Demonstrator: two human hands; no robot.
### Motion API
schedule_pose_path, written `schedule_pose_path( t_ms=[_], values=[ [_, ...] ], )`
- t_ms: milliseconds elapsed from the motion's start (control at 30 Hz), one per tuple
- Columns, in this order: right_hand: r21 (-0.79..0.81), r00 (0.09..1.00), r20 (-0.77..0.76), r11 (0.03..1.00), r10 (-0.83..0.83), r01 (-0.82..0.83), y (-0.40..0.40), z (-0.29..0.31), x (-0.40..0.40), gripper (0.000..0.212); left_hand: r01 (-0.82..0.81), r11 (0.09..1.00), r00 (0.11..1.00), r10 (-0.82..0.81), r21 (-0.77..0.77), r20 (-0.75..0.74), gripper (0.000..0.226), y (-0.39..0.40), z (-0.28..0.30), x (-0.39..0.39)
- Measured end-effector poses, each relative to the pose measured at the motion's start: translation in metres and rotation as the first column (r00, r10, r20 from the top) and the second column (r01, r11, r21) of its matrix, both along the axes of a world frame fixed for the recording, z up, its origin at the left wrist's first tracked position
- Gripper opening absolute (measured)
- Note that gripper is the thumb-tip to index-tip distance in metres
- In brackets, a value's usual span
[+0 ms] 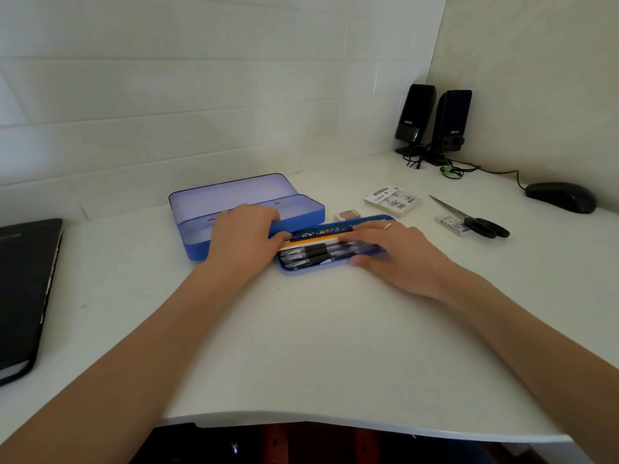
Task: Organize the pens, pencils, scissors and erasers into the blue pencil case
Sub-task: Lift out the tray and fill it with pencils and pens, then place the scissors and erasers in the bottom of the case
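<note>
A white table [318, 346] meets a white tiled wall [167, 95] at its far edge. A closed black laptop [23, 289] lies at the left edge. In the far right corner stand 2 black speakers [433, 123], just beside each other, with tangled cables [449, 169] at their bases. A black mouse [561, 196] rests near the right edge, its cord running toward the speakers.

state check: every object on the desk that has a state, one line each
blue pencil case: lid open, base looks empty
inner tray: out on desk, filled with pens and pencils
scissors: closed, on desk
laptop: shut
left hand: resting on case edge
right hand: flat on tray
</note>
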State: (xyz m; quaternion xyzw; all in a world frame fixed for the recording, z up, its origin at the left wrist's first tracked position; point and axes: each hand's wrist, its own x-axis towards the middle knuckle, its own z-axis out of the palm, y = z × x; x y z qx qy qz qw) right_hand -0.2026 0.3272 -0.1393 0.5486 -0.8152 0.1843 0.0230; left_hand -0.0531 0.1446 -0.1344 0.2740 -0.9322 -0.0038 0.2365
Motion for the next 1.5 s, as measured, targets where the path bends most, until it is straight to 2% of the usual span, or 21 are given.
schedule_pose_path(
  t_ms=[133,200,300,400,467,533,600,667,733,800,867,933,1000,1100,1167,1267,1367,1433,1500],
  values=[
    [-0.061,0.997,-0.006,0.995,-0.075,0.075,-0.015,-0.014,-0.005,0.038,0.004,1.0,0.988,-0.001,0.016,-0.156,0.024,0.004,0.001,-0.001],
    [-0.109,0.996,0.081,0.993,-0.036,0.045,-0.02,-0.018,-0.006,0.039,0.026,0.999,0.971,-0.015,0.044,-0.238,0.025,0.006,0.003,0.0],
    [-0.199,0.988,0.149,0.98,0.027,0.003,-0.019,-0.02,-0.007,0.051,0.124,0.992,0.955,-0.116,0.012,-0.273,0.027,0.011,0.004,-0.001],
    [-0.401,0.946,0.323,0.909,0.023,0.115,-0.015,-0.01,-0.004,0.044,0.233,0.971,0.933,-0.24,-0.058,-0.268,0.028,0.019,0.001,-0.002],
    [-0.502,0.879,0.472,0.839,0.062,0.21,-0.015,-0.001,-0.005,0.032,0.329,0.942,0.906,-0.335,-0.066,-0.259,0.034,0.025,-0.001,-0.004],
    [-0.533,0.732,0.665,0.781,0.147,0.326,-0.012,0.009,-0.006,0.029,0.421,0.905,0.873,-0.421,-0.058,-0.248,0.036,0.031,-0.005,-0.006],
    [-0.498,0.549,0.806,0.754,0.22,0.428,-0.008,0.016,-0.008,0.033,0.48,0.874,0.851,-0.485,-0.074,-0.204,0.034,0.038,-0.008,-0.01],
    [-0.469,0.495,0.842,0.744,0.214,0.476,-0.005,0.017,-0.013,0.045,0.538,0.841,0.823,-0.539,-0.055,-0.181,0.033,0.044,-0.011,-0.012],
    [-0.47,0.513,0.837,0.729,0.188,0.499,-0.001,0.016,-0.017,0.056,0.61,0.793,0.777,-0.597,0.004,-0.2,0.03,0.049,-0.011,-0.012],
    [-0.474,0.537,0.827,0.723,0.168,0.503,0.002,0.016,-0.018,0.057,0.665,0.744,0.738,-0.641,0.064,-0.21,0.028,0.051,-0.009,-0.012],
    [-0.478,0.565,0.81,0.732,0.156,0.484,0.003,0.016,-0.017,0.057,0.66,0.74,0.746,-0.624,0.129,-0.233,0.037,0.054,-0.007,-0.01],
    [-0.472,0.609,0.785,0.749,0.116,0.465,0.003,0.015,-0.016,0.057,0.587,0.774,0.802,-0.515,0.236,-0.302,0.045,0.054,-0.003,-0.007],
    [-0.454,0.673,0.738,0.773,0.048,0.442,0.003,0.012,-0.016,0.054,0.513,0.786,0.835,-0.365,0.344,-0.412,0.033,0.051,0.002,-0.005],
    [-0.415,0.711,0.703,0.797,-0.026,0.44,0.003,0.011,-0.019,0.054,0.392,0.861,0.827,-0.174,0.326,-0.535,0.013,0.039,0.005,-0.006],
    [-0.392,0.732,0.679,0.812,-0.062,0.433,0.003,0.01,-0.021,0.055,0.284,0.888,0.833,-0.041,0.362,-0.552,0.02,0.027,0.007,-0.008],
    [-0.385,0.786,0.611,0.833,-0.093,0.398,0.003,0.008,-0.024,0.054,0.232,0.821,0.823,0.119,0.521,-0.555,0.048,0.005,0.003,-0.008],
    [-0.352,0.795,0.596,0.853,-0.113,0.385,0.005,0.009,-0.027,0.053,0.256,0.66,0.847,0.2,0.707,-0.493,0.069,-0.009,-0.003,-0.009],
    [-0.33,0.803,0.585,0.871,-0.114,0.364,0.006,0.009,-0.026,0.052,0.282,0.601,0.858,0.189,0.747,-0.477,0.069,-0.011,-0.006,-0.01],
    [-0.308,0.824,0.553,0.888,-0.125,0.342,0.006,0.007,-0.026,0.047,0.272,0.634,0.863,0.171,0.724,-0.475,0.056,-0.012,-0.007,-0.01]
  ],
)
